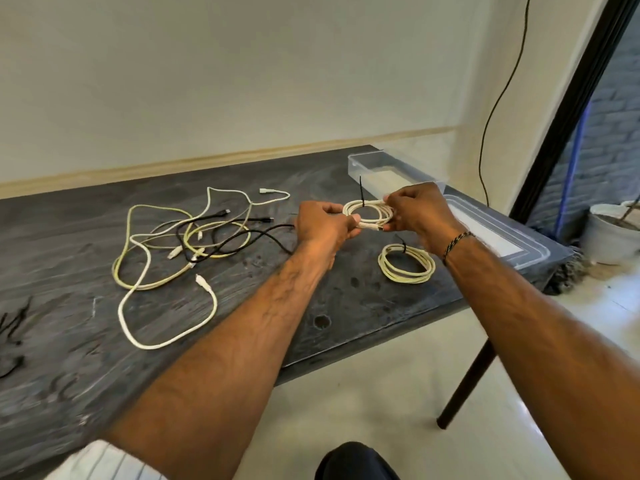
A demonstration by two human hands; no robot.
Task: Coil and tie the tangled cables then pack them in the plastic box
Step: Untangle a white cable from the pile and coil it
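Down at the bottom edge we've got a striped sleeve [104, 460] and a dark knee [356, 460], then both forearms reaching out over the desk [311, 317]. Our left hand [322, 226] pinches the near side of the white coil [369, 213], and our right hand [415, 211] curls its fingers round the far side, holding it just above the desk. A black tie [361, 192] sticks up from the coil, so we judge we're in the tying step on the second cable. Next we'd need to snug that tie and set the coil down, or carry it to the plastic box [394, 169], open at the desk's far right corner with its lid [491, 230] lying beside it. One tied yellowish coil [407, 263] already rests below our right hand. To the left, the tangled cables [180, 237], white, yellow and black, still wait. More black ties [12, 323] lie at the far left edge.

Dark, streaky desk, pale wall [242, 81] behind, glossy light floor [381, 393], and a white pot [613, 237] by the doorway.
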